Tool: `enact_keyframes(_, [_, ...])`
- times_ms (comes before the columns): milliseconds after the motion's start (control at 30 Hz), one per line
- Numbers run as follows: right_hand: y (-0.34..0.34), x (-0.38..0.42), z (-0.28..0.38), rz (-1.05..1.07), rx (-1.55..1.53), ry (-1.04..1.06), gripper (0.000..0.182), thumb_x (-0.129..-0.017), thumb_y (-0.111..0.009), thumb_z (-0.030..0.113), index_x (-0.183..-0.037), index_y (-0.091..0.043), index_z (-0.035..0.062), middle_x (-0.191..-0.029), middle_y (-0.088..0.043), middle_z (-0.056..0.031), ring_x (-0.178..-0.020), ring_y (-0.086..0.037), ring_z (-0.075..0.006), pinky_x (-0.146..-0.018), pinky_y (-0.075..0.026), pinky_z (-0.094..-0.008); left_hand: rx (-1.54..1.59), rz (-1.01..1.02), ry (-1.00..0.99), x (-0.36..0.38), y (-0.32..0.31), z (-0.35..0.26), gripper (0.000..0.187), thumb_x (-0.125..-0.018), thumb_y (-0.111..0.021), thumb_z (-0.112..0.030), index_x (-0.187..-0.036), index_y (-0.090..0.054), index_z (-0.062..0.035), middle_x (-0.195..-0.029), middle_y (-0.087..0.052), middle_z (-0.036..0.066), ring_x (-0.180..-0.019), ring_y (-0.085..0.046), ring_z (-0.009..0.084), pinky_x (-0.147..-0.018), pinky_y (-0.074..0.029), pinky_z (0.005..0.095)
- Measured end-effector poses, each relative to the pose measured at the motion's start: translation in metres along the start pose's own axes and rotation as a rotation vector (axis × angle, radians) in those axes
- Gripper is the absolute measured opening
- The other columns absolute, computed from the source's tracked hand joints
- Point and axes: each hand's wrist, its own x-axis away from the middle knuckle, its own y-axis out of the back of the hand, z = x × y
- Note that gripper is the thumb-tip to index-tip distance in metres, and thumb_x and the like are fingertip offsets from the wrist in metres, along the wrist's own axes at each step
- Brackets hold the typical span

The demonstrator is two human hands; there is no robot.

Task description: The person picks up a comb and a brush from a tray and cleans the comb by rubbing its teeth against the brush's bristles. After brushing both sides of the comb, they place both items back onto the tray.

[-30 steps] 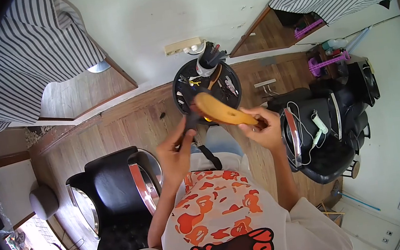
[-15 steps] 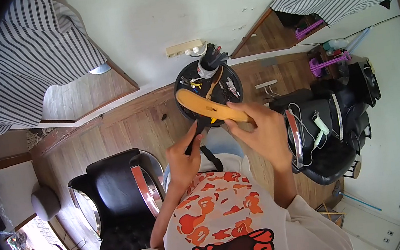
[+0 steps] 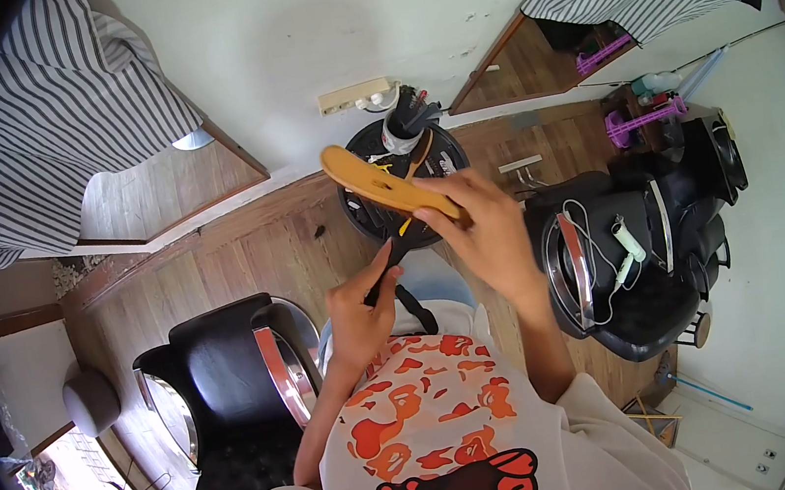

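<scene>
From my remote view, I have the long, curved, yellow-tan brush, apparently wooden with a slot in its back (image 3: pixel 366 177), up in the air over the near-left edge of the small round black counter (image 3: pixel 365 231). My right hand (image 3: pixel 490 232) has its grip pinching one end; the far end juts unsupported past the left edge. My left hand (image 3: pixel 358 307) has thumb and fingers closed round a slim black-handled tool (image 3: pixel 396 250), whose tip I cannot make out behind the brush, so I cannot tell whether the two touch.

I judge the end hold to be the weak point: a knock from the black tool could twist the brush out of the fingers, dropping it onto the counter or the floor. Swinging it too far toward the far edge could tip the white cup packed with dark tools (image 3: pixel 394 136), or nudge the brown wooden-handled brush (image 3: pixel 419 155) right of the counter's middle.
</scene>
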Motion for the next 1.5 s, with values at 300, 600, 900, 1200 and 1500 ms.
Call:
enact_keyframes(300, [0.026,-0.002,-0.007,0.106,-0.049,-0.033,0.032,-0.084,-0.081,0.006,-0.115,-0.077,0.0084,-0.094,-0.064,-0.0052,-0.067,-0.053,-0.0132,-0.057,-0.042,-0.0237,0.012,-0.094,-0.008,-0.007,0.004,0.008,0.041,-0.086,-0.068,0.008,-0.126,-0.071,0.0014,-0.086,-0.079,0.010,-0.056,-0.049,0.0069,-0.053,-0.043,0.0218])
enact_keyframes(600, [0.017,-0.012,-0.013,0.130,-0.089,-0.003,0.032,-0.084,-0.081,0.007,-0.115,-0.078,0.0105,-0.095,-0.065,-0.0052,-0.068,-0.054,-0.0143,-0.057,-0.042,-0.0245,0.008,-0.080,0.025,0.000,-0.008,0.013,0.039,-0.085,-0.069,0.008,-0.123,-0.071,0.0026,-0.083,-0.079,0.010,-0.055,-0.049,0.0074,-0.052,-0.042,0.0232])
enact_keyframes(900, [-0.001,-0.016,-0.018,0.146,-0.059,0.048,0.030,-0.085,-0.081,0.009,-0.114,-0.078,0.0126,-0.095,-0.065,-0.0042,-0.071,-0.055,-0.0141,-0.058,-0.042,-0.0250,-0.061,-0.080,-0.006,-0.002,-0.015,0.000,0.038,-0.085,-0.069,0.008,-0.122,-0.072,0.0024,-0.079,-0.077,0.010,-0.054,-0.047,0.0080,-0.051,-0.042,0.0244])
enact_keyframes(1200, [0.012,-0.010,-0.026,0.255,-0.215,-0.060,0.031,-0.084,-0.081,0.010,-0.114,-0.078,0.0141,-0.097,-0.064,-0.0027,-0.072,-0.054,-0.0129,-0.058,-0.042,-0.0247,-0.057,-0.230,-0.017,-0.004,-0.014,0.020,0.038,-0.086,-0.070,0.005,-0.123,-0.072,-0.0005,-0.072,-0.072,0.009,-0.053,-0.042,0.0084,-0.049,-0.039,0.0249])
enact_keyframes(1500, [-0.027,-0.014,-0.028,-0.027,-0.111,0.095,0.036,-0.082,-0.083,0.006,-0.117,-0.077,0.0152,-0.099,-0.064,-0.0010,-0.062,-0.050,-0.0093,-0.053,-0.038,-0.0212,-0.152,-0.241,0.065,0.001,-0.005,0.013,0.036,-0.087,-0.070,0.003,-0.123,-0.073,-0.0003,-0.072,-0.072,0.006,-0.054,-0.040,0.0071,-0.048,-0.038,0.0241])
